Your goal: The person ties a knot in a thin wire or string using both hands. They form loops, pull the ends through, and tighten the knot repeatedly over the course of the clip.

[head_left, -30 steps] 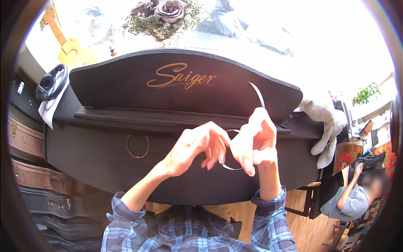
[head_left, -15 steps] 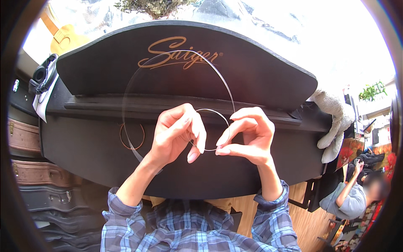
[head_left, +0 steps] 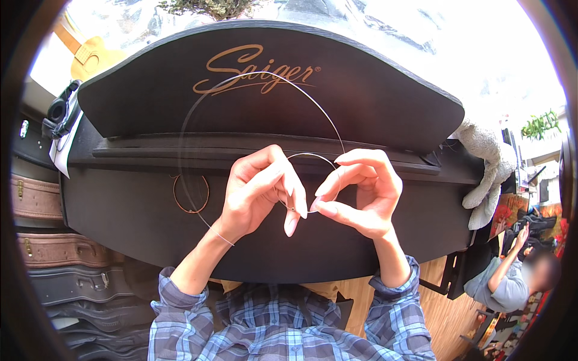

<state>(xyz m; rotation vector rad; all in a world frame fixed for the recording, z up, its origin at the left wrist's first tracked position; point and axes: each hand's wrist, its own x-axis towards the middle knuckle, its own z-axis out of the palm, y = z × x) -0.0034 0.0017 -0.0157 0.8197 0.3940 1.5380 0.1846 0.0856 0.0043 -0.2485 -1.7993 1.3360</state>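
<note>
From afar I see a navy and light-blue plaid cloth shirt (head_left: pixel 274 322), its loose sleeves (head_left: pixel 394 319) ending in turned-back cuffs (head_left: pixel 179 295).

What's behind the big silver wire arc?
Behind the wire: gold-lettered black panel, black ledge, black tabletop, copper-coloured ring, left wrist. What the left hand and right hand cover isn't visible.

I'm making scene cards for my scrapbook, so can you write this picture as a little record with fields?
Left hand: holding a thin silvery looped wire
Right hand: thumb and forefinger pinching that wire
On the smooth black tabletop: thin copper-coloured wire ring, left of the left hand
At the back: upright black board with gold lettering
Right side: floppy grey plush toy
</note>
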